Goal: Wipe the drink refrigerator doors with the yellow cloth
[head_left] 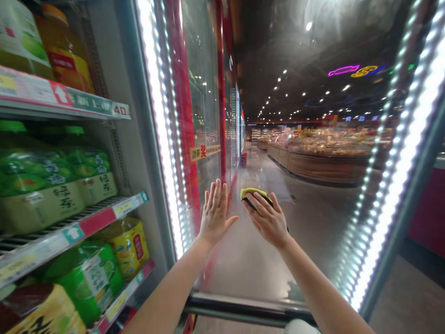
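A glass door [243, 260] of a drinks cooler stands in front of me, with light strips reflected along its right side. My left hand [216, 213] lies flat against the glass, fingers spread upward and thumb out to the right, holding nothing. To its right, my right hand [267, 218] presses a folded yellow-green and dark cloth [256, 191] on the glass. The cloth shows above and beside the fingertips; the rest of it is hidden under the hand.
Cooler shelves [100, 218] with bottles and packs, including green-capped bottles [52, 176], stand close on the left. A dark bar [243, 308] crosses below my hands. Beyond the glass are red-framed cooler doors [222, 93] and a curved wooden display [313, 162].
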`<control>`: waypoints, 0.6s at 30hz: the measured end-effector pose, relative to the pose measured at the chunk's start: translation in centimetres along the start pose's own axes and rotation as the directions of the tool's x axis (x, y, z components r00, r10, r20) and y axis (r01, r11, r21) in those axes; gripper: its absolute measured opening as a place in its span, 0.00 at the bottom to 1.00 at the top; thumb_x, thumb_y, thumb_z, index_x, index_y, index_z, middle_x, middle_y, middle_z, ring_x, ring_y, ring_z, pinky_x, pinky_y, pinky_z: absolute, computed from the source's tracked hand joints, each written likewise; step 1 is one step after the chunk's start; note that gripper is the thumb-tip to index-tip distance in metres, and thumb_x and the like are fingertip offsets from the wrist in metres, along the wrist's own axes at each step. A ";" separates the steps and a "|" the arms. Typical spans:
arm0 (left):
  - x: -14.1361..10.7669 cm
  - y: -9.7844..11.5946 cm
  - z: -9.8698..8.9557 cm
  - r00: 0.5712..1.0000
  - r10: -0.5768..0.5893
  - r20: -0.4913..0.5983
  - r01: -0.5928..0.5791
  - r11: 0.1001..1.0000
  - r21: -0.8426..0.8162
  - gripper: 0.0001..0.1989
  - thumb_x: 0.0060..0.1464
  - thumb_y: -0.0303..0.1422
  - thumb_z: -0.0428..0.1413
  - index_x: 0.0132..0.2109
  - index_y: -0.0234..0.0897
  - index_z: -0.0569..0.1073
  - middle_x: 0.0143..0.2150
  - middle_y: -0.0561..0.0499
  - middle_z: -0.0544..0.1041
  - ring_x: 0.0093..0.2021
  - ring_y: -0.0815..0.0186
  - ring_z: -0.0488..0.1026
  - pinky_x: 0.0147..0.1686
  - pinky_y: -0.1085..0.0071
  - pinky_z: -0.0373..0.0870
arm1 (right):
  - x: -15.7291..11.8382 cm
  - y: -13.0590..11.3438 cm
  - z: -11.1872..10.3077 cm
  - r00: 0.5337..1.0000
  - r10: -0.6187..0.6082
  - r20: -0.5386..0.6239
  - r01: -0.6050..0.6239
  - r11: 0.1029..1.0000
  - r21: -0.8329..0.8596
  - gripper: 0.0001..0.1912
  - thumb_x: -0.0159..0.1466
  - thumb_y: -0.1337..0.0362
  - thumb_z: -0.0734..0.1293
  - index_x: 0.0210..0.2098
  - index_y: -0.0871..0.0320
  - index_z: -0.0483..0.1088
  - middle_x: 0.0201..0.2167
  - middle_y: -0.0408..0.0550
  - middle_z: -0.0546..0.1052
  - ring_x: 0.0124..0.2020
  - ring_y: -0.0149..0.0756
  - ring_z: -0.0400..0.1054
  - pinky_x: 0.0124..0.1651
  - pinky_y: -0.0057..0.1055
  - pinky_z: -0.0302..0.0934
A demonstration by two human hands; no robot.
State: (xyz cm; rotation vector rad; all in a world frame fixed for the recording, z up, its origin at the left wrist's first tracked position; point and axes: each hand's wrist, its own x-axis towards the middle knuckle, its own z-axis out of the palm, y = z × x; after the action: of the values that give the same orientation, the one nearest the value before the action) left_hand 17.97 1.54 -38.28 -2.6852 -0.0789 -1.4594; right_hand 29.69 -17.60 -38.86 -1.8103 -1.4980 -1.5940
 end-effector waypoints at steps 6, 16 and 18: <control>0.9 1.4 1.1 1.000 0.018 -0.005 -0.018 0.999 -0.029 0.62 0.56 0.45 0.65 0.75 0.38 0.25 0.78 0.31 0.37 0.77 0.47 0.33 0.72 0.40 0.48 | -1.4 5.6 -2.1 0.916 0.312 -0.254 -0.340 0.938 -0.073 0.28 0.72 0.68 0.61 0.71 0.47 0.61 0.69 0.52 0.67 0.73 0.47 0.54 0.75 0.54 0.45; 1.9 3.2 1.7 0.999 0.038 -0.027 -0.039 0.998 -0.056 0.61 0.56 0.44 0.65 0.76 0.41 0.27 0.78 0.33 0.37 0.77 0.46 0.36 0.72 0.39 0.47 | -3.2 4.4 -2.4 0.997 0.082 0.008 -0.081 0.992 -0.092 0.29 0.72 0.66 0.62 0.71 0.45 0.60 0.67 0.46 0.70 0.70 0.39 0.60 0.78 0.49 0.35; 2.1 3.4 1.7 0.998 0.057 -0.016 -0.058 0.996 -0.062 0.61 0.56 0.41 0.65 0.76 0.41 0.27 0.78 0.34 0.36 0.77 0.46 0.35 0.72 0.39 0.46 | -4.6 6.8 -3.4 0.985 0.158 -0.071 -0.166 0.977 -0.132 0.30 0.71 0.66 0.63 0.71 0.43 0.59 0.68 0.46 0.69 0.71 0.42 0.60 0.77 0.52 0.38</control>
State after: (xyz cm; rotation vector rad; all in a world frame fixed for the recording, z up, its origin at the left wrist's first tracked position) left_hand 20.85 -1.64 -37.62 -2.7005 0.0449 -1.4887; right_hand 34.18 -25.24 -39.04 -1.8863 -1.2070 -1.6910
